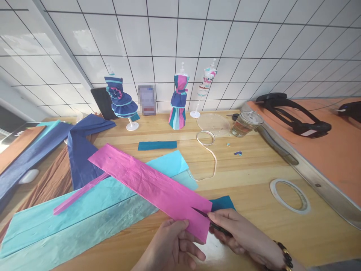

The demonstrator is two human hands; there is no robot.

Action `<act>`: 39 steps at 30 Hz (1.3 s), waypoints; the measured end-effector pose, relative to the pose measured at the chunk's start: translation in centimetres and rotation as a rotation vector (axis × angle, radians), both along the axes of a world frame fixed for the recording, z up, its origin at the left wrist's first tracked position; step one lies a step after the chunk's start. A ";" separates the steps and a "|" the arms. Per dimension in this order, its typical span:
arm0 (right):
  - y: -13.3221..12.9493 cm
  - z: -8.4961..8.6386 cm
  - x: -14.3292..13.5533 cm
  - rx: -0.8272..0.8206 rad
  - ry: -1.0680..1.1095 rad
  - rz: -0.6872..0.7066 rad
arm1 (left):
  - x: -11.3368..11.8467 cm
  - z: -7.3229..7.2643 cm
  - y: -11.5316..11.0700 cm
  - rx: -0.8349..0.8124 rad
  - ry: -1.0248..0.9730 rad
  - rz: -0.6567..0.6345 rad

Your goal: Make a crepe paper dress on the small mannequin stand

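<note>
A long strip of pink crepe paper stretches diagonally above the table. Its near edge is pinched by my left hand, thumb on top and fingers beneath. Dark scissors are in my right hand, their blade reaching into a slit at the strip's right end. Part of the handles is hidden by the fingers. Under the pink strip lie light turquoise paper strips and a narrow pink strip. A dark teal piece shows just behind my right hand.
Dressed miniature mannequins stand along the tiled wall, near a phone. A glass of liquid, a ribbon coil and a white tape roll are to the right. Navy paper and brown paper lie left.
</note>
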State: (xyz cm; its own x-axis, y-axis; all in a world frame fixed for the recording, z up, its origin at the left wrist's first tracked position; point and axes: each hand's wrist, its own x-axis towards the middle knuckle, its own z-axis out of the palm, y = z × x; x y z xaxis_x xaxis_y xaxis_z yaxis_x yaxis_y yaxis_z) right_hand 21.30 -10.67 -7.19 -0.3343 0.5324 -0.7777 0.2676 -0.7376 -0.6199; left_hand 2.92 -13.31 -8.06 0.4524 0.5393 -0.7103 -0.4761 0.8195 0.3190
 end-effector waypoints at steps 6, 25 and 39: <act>0.3 -0.1 -0.8 0.075 0.102 0.027 | -0.1 0.0 0.0 0.035 0.000 -0.035; 1.3 -1.3 -2.5 0.215 0.066 0.080 | -0.1 -0.6 -0.3 0.046 -0.029 -0.015; 1.1 -1.4 -2.4 0.195 0.056 0.058 | -0.2 -0.9 -0.4 0.060 -0.087 0.001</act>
